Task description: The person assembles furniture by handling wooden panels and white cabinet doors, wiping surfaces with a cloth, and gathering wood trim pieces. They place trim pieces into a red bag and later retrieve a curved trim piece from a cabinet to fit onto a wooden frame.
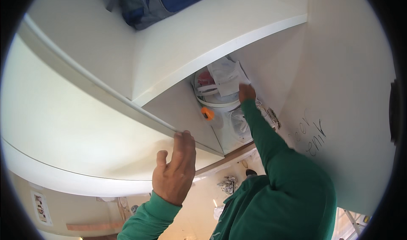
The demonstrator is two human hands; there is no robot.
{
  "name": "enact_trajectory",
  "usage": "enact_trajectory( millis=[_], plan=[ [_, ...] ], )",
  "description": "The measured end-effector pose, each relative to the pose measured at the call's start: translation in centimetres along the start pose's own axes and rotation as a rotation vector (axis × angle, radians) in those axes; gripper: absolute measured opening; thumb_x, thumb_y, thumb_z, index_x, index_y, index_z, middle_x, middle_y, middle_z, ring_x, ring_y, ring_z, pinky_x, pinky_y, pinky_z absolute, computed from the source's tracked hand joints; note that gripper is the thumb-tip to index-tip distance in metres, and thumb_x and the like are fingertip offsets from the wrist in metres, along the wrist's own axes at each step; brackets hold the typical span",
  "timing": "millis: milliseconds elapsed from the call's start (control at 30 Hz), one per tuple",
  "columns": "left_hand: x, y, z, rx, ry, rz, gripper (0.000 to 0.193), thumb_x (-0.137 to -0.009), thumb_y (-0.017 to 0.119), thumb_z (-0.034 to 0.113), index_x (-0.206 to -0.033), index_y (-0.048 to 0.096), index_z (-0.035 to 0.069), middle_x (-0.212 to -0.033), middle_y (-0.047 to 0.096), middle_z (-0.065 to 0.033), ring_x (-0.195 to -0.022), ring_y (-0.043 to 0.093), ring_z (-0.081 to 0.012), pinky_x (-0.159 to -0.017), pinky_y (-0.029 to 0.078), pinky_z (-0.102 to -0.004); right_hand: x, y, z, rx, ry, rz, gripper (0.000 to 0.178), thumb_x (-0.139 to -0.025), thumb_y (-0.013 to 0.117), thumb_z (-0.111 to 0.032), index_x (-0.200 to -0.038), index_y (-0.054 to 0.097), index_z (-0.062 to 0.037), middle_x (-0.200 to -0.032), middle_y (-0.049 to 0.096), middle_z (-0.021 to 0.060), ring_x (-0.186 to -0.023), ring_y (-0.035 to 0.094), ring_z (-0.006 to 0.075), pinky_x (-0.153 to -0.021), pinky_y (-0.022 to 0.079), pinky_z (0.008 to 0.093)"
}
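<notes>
Green sleeve (pixel 296 176) nearest; right hand (pixel 246 92), grip unclear, at a white sheet (pixel 227 75) atop the round tub (pixel 214 105) in the cupboard (pixel 273 49); left hand (pixel 174 168) uncurled by the left panel (pixel 85 125). Hard tugging might tip the tub.

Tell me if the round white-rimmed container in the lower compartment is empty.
Not empty: something red shows inside the container. A white sheet by the right hand hides part, so I cannot tell how full.
</notes>
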State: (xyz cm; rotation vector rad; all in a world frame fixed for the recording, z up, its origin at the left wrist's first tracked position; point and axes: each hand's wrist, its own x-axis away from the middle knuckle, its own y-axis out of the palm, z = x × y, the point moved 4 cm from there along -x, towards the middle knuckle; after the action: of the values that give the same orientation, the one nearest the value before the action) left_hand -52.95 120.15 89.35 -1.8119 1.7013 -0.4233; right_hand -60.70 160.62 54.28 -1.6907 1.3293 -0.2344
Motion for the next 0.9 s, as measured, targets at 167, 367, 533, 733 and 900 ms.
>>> enact_trajectory(
  millis=[167,367,533,733,900],
  plan=[
    [1.0,-0.8,0.4,0.099,-0.011,-0.01,0.036,-0.093,0.065,0.018,-0.128,0.066,0.013,-0.154,0.052,-0.0045,-0.15,0.037,-0.0226,-0.112,0.034,-0.0529,14.6,-1.2,2.0,-0.313,0.143,0.102,0.026,-0.099,0.056,-0.027,-0.101,0.072,-0.0061,-0.1,0.072,0.0184,-0.094,0.069,0.0379,-0.085,0.055,0.0487],
    [4.0,-3.7,2.5,0.09,0.03,0.092,0.023,-0.087,0.066,0.016,-0.11,0.065,0.015,-0.128,0.062,-0.0035,-0.132,0.051,-0.0221,-0.102,0.037,-0.0484,30.1,-7.8,2.9,-0.4,-0.019,-0.296,0.028,-0.099,0.057,-0.03,-0.102,0.073,-0.0075,-0.104,0.073,0.0177,-0.096,0.07,0.0367,-0.09,0.055,0.0459],
    [11.9,-7.9,4.5,0.205,0.01,0.085,0.022,-0.084,0.068,0.017,-0.106,0.065,0.017,-0.119,0.065,0.0009,-0.123,0.054,-0.0183,-0.098,0.036,-0.046,45.9,-11.9,11.7,-0.054,-0.142,-1.201,0.059,-0.09,0.058,-0.061,-0.103,0.074,-0.0058,-0.107,0.074,0.0203,-0.1,0.071,0.0398,-0.093,0.054,0.049],
    [24.1,-11.9,3.8,0.143,-0.04,0.105,0.015,-0.08,0.074,0.021,-0.095,0.071,0.021,-0.108,0.067,0.0094,-0.114,0.054,-0.0123,-0.095,0.033,-0.0433,56.8,-20.8,27.1,0.107,0.822,-0.676,0.102,-0.072,0.088,-0.043,-0.147,0.044,0.0099,-0.144,0.057,0.0301,-0.132,0.058,0.0414,-0.113,0.047,0.0454],
    [32.4,-12.1,2.2,0.104,-0.127,0.088,0.015,-0.081,0.076,0.018,-0.096,0.075,0.023,-0.109,0.067,0.012,-0.112,0.053,-0.0104,-0.102,0.03,-0.046,51.4,-25.7,23.5,-0.198,0.42,-0.188,0.1,-0.074,0.086,-0.017,-0.154,0.029,0.0011,-0.142,0.052,0.0281,-0.118,0.064,0.041,-0.096,0.056,0.0449]
  ],
)
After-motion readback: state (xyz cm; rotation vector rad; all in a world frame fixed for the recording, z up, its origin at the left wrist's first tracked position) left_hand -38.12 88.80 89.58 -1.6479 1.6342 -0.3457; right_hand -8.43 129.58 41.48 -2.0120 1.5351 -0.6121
